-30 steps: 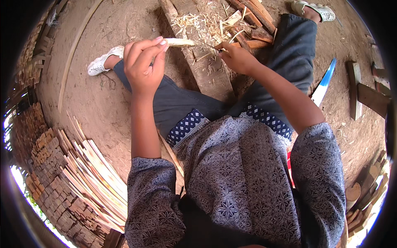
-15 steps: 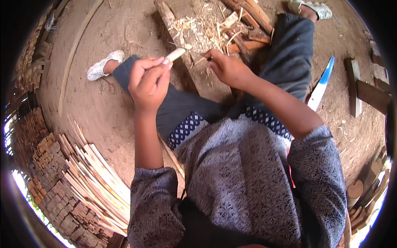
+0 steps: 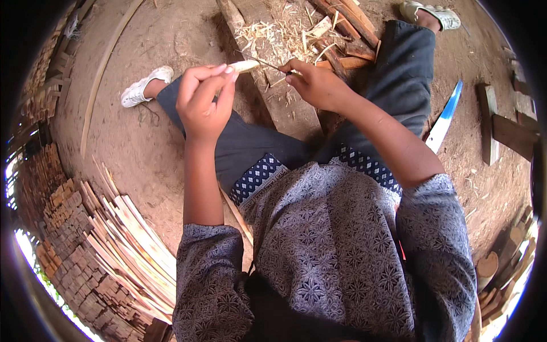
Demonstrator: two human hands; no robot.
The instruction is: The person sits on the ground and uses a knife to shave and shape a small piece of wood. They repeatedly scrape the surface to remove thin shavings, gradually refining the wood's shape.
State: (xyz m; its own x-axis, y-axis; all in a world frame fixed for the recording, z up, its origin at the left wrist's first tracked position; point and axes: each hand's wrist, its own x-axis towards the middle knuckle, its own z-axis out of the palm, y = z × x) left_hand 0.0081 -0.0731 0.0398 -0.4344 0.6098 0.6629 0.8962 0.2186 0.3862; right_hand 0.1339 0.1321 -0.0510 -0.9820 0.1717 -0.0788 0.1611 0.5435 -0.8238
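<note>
Wood piece now nearer blade

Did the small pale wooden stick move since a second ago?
Yes. The small pale wooden stick in the left hand tipped up, then came back down beside the pile of wood shavings.

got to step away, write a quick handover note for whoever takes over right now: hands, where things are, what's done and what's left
Left hand: raised, fingers pinching a small pale wood piece.
Right hand: closed on a thin dark blade, its tip at the wood piece.
Below: a plank between the legs, with shavings at its far end.
Done: some wood already shaved off, judging by the shavings.
Left: whether the piece is finished cannot be told.
Stacked thin slats lie at the person's left, untouched.
</note>
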